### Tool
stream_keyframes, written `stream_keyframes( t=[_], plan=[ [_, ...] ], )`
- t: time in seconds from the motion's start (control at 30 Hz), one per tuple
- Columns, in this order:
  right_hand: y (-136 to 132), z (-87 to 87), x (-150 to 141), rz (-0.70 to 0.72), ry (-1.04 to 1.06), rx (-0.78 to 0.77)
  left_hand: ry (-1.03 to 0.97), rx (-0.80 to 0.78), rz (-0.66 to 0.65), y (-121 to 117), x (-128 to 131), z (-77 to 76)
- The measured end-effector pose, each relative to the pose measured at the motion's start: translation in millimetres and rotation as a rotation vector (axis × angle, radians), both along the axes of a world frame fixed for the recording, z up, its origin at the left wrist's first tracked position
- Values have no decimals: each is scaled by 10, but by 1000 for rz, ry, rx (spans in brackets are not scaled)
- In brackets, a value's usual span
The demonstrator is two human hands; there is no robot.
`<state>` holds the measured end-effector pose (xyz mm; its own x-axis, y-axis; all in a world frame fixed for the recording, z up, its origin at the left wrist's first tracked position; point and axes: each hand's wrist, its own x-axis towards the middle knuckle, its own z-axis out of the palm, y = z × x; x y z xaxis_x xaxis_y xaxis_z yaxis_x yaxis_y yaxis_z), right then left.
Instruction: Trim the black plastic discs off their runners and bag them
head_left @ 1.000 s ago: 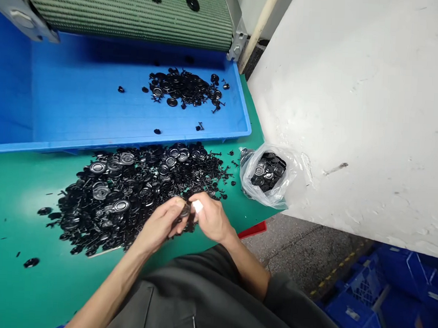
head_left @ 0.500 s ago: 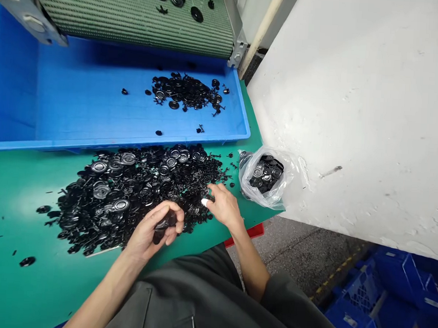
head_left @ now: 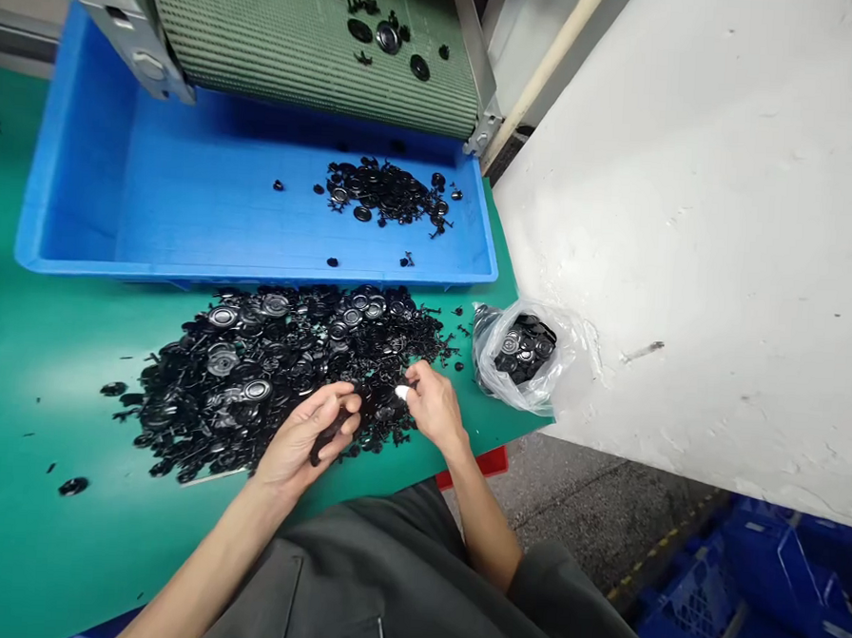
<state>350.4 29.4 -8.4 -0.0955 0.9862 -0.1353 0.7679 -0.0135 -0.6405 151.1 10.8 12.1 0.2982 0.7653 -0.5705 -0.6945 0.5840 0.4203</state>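
My left hand [head_left: 309,434] is curled around black plastic parts [head_left: 328,436], partly hidden by its fingers, at the near edge of a large pile of black plastic parts [head_left: 228,399]. That pile mixes round ringed discs with small thin pieces. My right hand [head_left: 432,405], a white covering on its thumb, is at the pile's right side with thumb and fingertips drawn together; whatever they pinch is too small to make out. To the right of it, a clear plastic bag [head_left: 563,364] stands open with black discs [head_left: 524,348] inside.
Behind the pile sits a blue bin [head_left: 209,222] holding a smaller heap of black parts [head_left: 386,193]. A green conveyor belt [head_left: 289,55] carrying several black parts overhangs it. A white panel [head_left: 716,229] stands at right, blue crates [head_left: 755,584] on the floor beyond. The tabletop [head_left: 28,412] is green.
My hands were together over a part; then they parted, my right hand moving right to the small pieces while my left kept black parts. The view has shifted, and more belt parts show.
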Motion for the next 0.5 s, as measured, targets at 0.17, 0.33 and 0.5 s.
stream_keyframes(
  t=[0.17, 0.33, 0.5],
  plan=[
    [-36, 76, 16, -10, 17, 142, -44, -36, 47, 25, 63, 51],
    [-21, 173, 52, 9, 11, 220, -163, -133, 114, 98, 127, 65],
    [-8, 109, 19, -56, 121, 206, -92, 33, -67, 309, 403, 333]
  ],
)
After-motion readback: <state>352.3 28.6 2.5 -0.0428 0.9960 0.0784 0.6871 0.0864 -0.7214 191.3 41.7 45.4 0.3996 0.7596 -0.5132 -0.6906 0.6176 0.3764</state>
